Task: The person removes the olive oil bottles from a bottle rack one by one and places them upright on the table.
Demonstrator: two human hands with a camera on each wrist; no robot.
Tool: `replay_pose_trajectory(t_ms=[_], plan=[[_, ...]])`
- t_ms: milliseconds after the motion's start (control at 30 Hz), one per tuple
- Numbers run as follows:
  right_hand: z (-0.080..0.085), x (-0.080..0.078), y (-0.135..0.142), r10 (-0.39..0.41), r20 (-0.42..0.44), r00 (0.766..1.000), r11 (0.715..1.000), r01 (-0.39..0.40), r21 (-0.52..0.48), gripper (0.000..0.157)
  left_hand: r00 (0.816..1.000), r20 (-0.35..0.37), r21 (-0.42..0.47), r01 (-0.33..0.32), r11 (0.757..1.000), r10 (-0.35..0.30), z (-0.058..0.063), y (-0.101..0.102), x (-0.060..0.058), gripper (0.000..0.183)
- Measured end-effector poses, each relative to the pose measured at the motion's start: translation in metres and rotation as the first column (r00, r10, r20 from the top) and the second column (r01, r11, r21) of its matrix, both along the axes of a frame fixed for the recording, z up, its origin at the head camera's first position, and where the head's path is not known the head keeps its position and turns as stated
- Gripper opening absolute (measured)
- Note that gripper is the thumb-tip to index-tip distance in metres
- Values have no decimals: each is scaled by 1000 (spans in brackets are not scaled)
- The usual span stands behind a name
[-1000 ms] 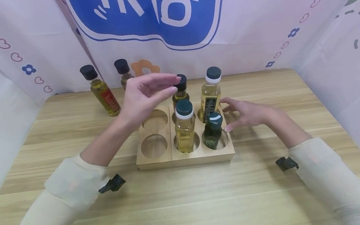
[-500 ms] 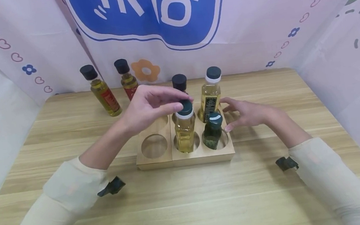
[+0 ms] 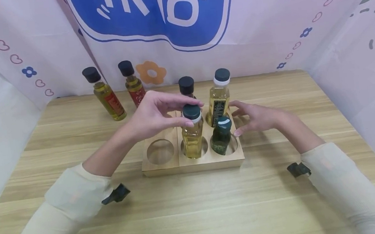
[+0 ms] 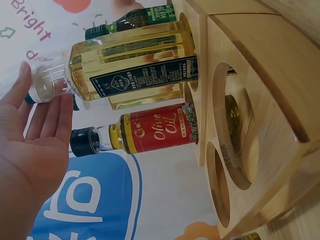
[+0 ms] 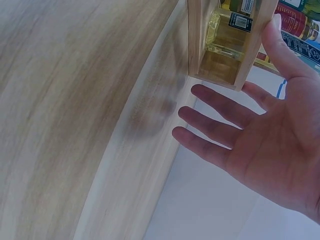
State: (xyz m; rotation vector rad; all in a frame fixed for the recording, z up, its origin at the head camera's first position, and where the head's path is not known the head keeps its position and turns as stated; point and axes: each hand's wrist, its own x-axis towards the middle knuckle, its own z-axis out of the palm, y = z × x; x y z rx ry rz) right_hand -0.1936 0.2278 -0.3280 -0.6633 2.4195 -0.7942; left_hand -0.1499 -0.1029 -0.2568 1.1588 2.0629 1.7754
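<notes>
The person's left hand (image 3: 152, 114) had its thumb and fingers curved round the neck of a green-capped bottle of pale oil (image 3: 192, 142), the thumb on the near side and the fingers behind; how firmly they pressed, I couldn't tell. Below that hand, the bottle stood in a round hole of a wooden bottle holder (image 3: 212, 165). Just beyond the left fingertips stood a black-capped olive oil bottle (image 4: 156, 128) with a red label. The right hand (image 3: 256, 116) lay with its fingers spread apart, its thumb against the holder's edge. Just left of that hand were a small dark green bottle (image 3: 221, 142) and, farther forward, a second pale oil bottle (image 3: 219, 105). Ahead of the left hand, two more red-labelled bottles (image 3: 109, 101) stood on the wooden table (image 3: 195, 209).
</notes>
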Motion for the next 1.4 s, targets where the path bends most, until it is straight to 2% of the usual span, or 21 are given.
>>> replay_pose_trajectory(t_ms=[567, 933, 1400], plan=[[0, 0, 0, 3, 5, 1000, 1000, -3, -10, 105, 997, -58, 43, -48, 998, 50, -4, 3, 1, 42], [1, 1, -1, -1, 15, 1000, 1000, 1, -20, 106, 988, -57, 11, -143, 990, 144, -4, 5, 4, 43], [0, 1, 0, 2, 12, 1000, 1000, -2, -21, 104, 972, -65, -8, -226, 974, 225, -4, 9, 6, 41]])
